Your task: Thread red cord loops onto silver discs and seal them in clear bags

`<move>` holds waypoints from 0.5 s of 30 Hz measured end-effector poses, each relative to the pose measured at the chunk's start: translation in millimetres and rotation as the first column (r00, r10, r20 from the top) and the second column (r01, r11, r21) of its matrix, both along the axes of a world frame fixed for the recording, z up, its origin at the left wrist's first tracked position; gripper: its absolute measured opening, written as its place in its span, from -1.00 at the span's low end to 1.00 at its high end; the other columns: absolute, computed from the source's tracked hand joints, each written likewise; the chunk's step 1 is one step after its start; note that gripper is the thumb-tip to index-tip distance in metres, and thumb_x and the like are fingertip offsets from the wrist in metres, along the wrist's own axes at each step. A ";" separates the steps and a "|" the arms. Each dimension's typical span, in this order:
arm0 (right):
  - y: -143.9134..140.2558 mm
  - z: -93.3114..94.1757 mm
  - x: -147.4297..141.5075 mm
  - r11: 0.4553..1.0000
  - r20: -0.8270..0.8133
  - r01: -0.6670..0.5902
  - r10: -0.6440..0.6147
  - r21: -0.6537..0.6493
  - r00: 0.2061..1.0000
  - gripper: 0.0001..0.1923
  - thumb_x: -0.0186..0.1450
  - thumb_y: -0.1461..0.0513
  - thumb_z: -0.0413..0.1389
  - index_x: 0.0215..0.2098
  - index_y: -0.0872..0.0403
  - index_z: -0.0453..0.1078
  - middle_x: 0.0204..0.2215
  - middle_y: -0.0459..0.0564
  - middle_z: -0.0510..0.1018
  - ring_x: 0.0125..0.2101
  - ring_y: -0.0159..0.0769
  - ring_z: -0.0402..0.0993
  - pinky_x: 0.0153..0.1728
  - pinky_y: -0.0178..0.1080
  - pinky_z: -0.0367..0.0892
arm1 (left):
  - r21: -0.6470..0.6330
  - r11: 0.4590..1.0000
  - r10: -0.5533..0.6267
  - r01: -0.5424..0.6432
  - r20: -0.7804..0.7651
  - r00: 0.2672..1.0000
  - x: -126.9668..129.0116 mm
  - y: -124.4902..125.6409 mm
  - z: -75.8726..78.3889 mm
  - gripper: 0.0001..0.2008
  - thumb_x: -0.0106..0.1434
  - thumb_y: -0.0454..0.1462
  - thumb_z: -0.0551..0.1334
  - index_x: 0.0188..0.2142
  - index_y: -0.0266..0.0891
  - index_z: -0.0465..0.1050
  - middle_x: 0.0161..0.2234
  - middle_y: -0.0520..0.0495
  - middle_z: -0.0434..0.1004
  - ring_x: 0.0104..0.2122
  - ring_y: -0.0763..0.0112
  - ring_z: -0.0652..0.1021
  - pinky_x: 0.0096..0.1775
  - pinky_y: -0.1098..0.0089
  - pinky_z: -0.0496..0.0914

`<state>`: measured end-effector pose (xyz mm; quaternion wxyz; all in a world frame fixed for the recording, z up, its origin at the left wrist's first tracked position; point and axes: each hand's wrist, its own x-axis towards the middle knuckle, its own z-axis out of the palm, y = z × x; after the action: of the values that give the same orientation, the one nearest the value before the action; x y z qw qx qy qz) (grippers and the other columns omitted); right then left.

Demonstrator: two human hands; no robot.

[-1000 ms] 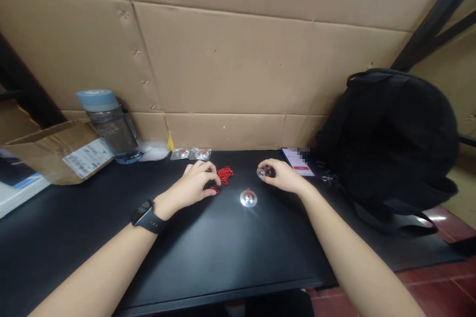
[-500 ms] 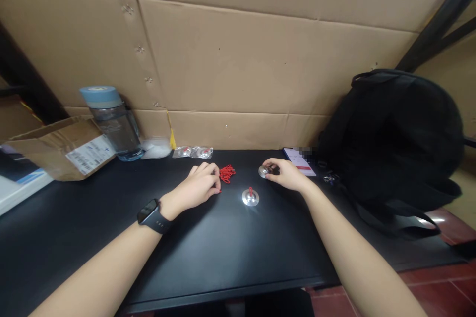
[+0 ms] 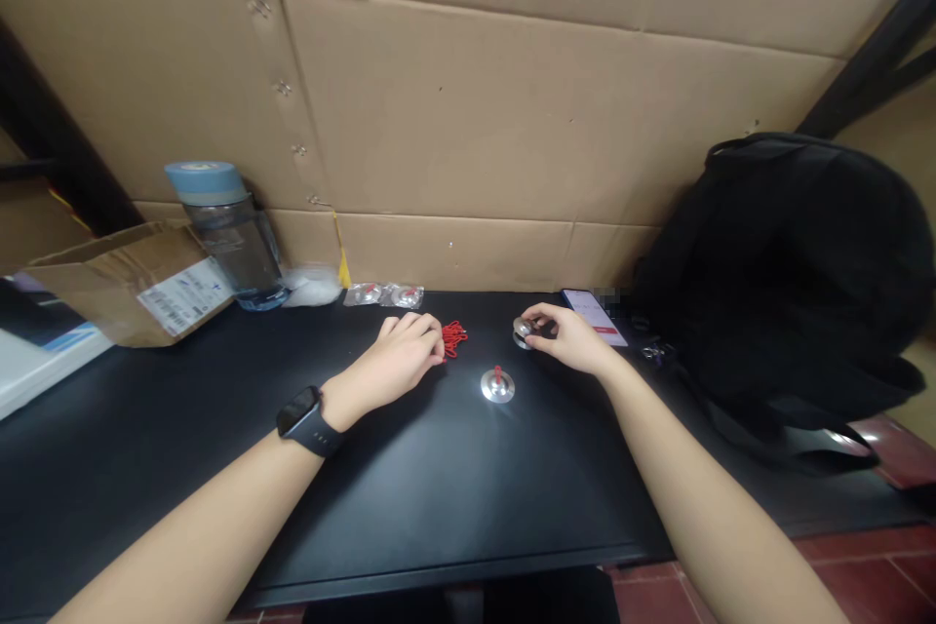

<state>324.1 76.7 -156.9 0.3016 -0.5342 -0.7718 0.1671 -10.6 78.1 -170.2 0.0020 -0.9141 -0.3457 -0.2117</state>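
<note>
While R hand [image 3: 563,339] grips 1+ cymbal [image 3: 522,330], L hand [image 3: 402,356] pinches red bit [image 3: 444,360] by 1 cord bundle [image 3: 454,338], 1 looped cymbal [image 3: 498,390] fwd, 2 bagged cymbals [image 3: 368,293] nr table's [image 3: 468,478] back edge.

left forearm [image 3: 212,507] and right forearm [image 3: 680,468] bare, reaching forward and inward, left hand [image 3: 405,358] palm down, fingers curled with tips close together, right hand [image 3: 568,339] turned inward, thumb and forefinger pinching, hands apart
</note>
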 end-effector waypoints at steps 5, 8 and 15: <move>-0.2 0.4 -1.1 1.000 -0.012 -0.001 0.001 0.016 1.000 -0.73 0.20 0.23 0.24 -0.11 0.00 0.50 -0.18 -0.04 0.63 -0.22 -0.23 0.52 -0.17 -0.20 0.36 | -0.025 1.000 0.012 -0.011 0.057 0.998 0.2 1.0 1.8 -0.84 0.49 -0.26 0.07 -0.24 -0.16 0.37 -0.24 0.00 0.54 -0.23 0.30 0.48 -0.13 0.25 0.07; -0.4 0.0 -1.3 1.000 -0.015 -0.008 0.008 0.020 1.000 -0.73 0.19 0.23 0.24 -0.12 0.00 0.51 -0.19 -0.05 0.64 -0.22 -0.24 0.52 -0.18 -0.20 0.36 | -0.017 1.000 0.015 -0.013 0.107 0.994 0.7 -0.8 7.4 -0.85 0.50 -0.25 0.06 -0.21 -0.16 0.35 -0.22 0.02 0.56 -0.23 0.33 0.50 -0.11 0.26 0.07; 0.3 -2.8 -5.1 1.000 -0.051 -0.009 0.009 -0.002 0.999 -0.72 0.17 0.19 0.28 -0.13 0.00 0.52 -0.23 -0.04 0.63 -0.25 -0.24 0.51 -0.24 -0.20 0.37 | 0.025 1.000 -0.011 0.006 0.209 0.978 3.7 -9.5 24.2 -0.97 0.45 -0.29 0.17 -0.14 -0.12 0.36 -0.16 0.08 0.60 -0.19 0.38 0.55 -0.06 0.27 0.07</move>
<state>319.0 77.0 -159.7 0.3201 -0.5264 -0.7661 0.1830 -6.9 68.6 -146.0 -0.0240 -0.8882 -0.3374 -0.3110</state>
